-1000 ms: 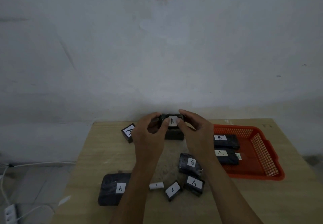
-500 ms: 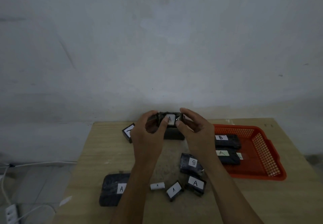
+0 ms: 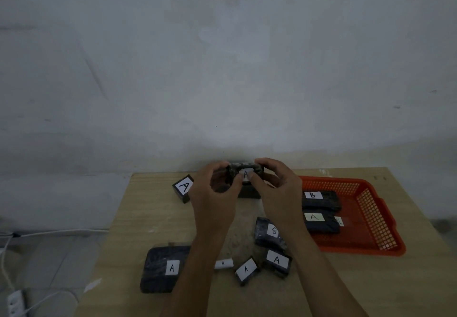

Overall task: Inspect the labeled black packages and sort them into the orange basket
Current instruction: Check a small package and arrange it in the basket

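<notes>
Head view
Held package: a small black package (image 3: 243, 171) marked A, lifted above the wooden table (image 3: 371, 289) at 12 o'clock of the tabletop.
Left hand (image 3: 215, 193): fingers and thumb curled round the held package's left end.
Right hand (image 3: 274, 185): pinches the held package's right end, thumb on its label.
Orange basket (image 3: 371, 220): on the table at 3 o'clock of the hands, lying flat.
Basket contents: a black package marked B (image 3: 321, 199) at its far side; a black package marked A (image 3: 321, 222) just nearer, touching it; a small paper slip (image 3: 340, 221) beside that one.
Table at 10 o'clock: a tilted A package (image 3: 183, 188).
Table at 6 o'clock: a large A package (image 3: 163, 268), a rolled label (image 3: 223, 264), two small A packages (image 3: 247, 270) (image 3: 277, 262), and a shiny-wrapped package (image 3: 269, 232) whose letter is unclear.
Under the hands: another dark package (image 3: 248, 191), mostly hidden.
</notes>
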